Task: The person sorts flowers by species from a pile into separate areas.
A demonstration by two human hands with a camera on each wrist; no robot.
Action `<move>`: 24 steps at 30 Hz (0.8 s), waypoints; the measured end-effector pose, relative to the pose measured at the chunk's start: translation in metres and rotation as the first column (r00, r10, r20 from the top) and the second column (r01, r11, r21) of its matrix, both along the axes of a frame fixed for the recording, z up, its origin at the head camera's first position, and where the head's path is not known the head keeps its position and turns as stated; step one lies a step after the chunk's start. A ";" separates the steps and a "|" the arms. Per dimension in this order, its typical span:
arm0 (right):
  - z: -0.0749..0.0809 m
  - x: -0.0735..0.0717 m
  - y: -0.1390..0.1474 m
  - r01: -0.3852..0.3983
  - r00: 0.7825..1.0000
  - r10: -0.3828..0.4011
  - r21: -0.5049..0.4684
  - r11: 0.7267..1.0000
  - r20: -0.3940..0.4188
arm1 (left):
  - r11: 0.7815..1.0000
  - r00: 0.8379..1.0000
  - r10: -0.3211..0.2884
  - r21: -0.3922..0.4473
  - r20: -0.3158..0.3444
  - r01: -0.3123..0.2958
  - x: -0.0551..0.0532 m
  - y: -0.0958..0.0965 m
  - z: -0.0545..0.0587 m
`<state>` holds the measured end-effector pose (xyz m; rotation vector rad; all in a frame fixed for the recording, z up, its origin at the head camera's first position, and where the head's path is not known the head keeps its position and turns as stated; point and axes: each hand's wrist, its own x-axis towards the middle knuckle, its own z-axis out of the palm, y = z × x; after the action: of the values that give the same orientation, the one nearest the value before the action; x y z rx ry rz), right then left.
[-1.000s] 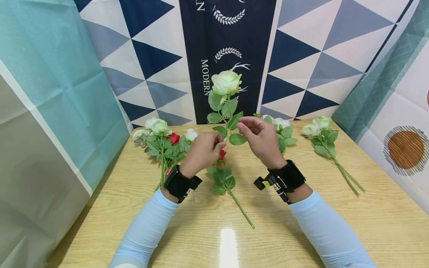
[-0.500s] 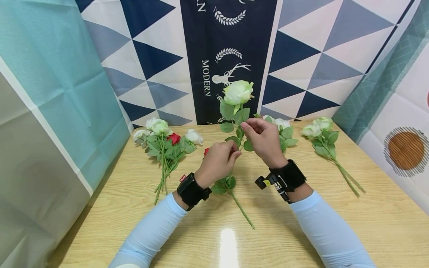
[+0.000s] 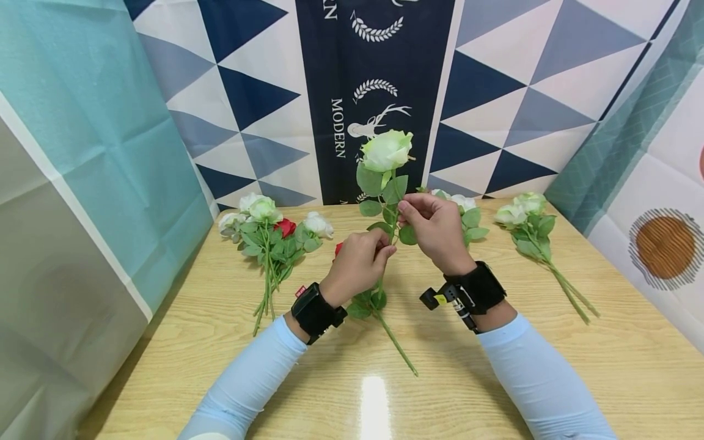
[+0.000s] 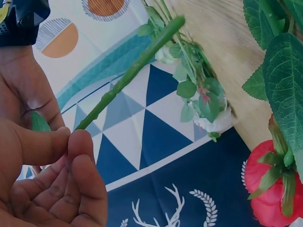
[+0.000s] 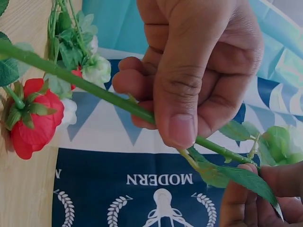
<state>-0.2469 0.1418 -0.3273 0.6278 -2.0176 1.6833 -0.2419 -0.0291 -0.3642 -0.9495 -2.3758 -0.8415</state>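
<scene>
A white-green artificial rose [image 3: 387, 151] stands upright, held by both hands in front of the dark backdrop panel. My left hand [image 3: 357, 266] pinches its green stem [image 4: 128, 78] between thumb and forefinger, below the leaves. Higher up, my right hand [image 3: 437, 229] pinches the stem beneath the bloom; a green leaf [image 5: 251, 182] lies across those fingers in the right wrist view. Under the hands a red rose [image 5: 35, 118] lies on the table, its bloom mostly hidden by my left hand in the head view.
On the wooden table [image 3: 473, 379], a pile of white and red roses [image 3: 264, 211] lies at the left. More white roses [image 3: 464, 205] lie behind my right hand, and two pale roses [image 3: 528, 211] farther right. Patterned cloths [image 3: 247, 91] wall the back and sides.
The held rose has shifted right and a little down. My left hand has moved right and down along with it; the right hand has closed in from beside the leaves to the stem.
</scene>
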 end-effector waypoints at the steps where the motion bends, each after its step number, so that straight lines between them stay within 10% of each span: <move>1: 0.000 0.000 0.000 -0.004 1.000 0.004 0.003 1.000 0.002 | 1.000 1.000 -0.001 0.002 -0.003 0.001 -0.001 0.000 0.000; 14: 0.015 0.013 0.009 -0.005 0.999 0.013 0.234 0.972 -0.032 | 1.000 0.994 0.017 -0.002 -0.105 -0.017 -0.004 0.001 -0.004; 24: 0.027 0.031 0.014 -0.009 0.999 0.029 0.442 0.897 -0.038 | 0.999 0.991 0.028 -0.040 -0.134 -0.034 -0.002 0.000 -0.009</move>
<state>-0.2159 0.1563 -0.2999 0.8253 -2.3870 1.2039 -0.2442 -0.0295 -0.3729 -0.9526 -2.2962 -0.6963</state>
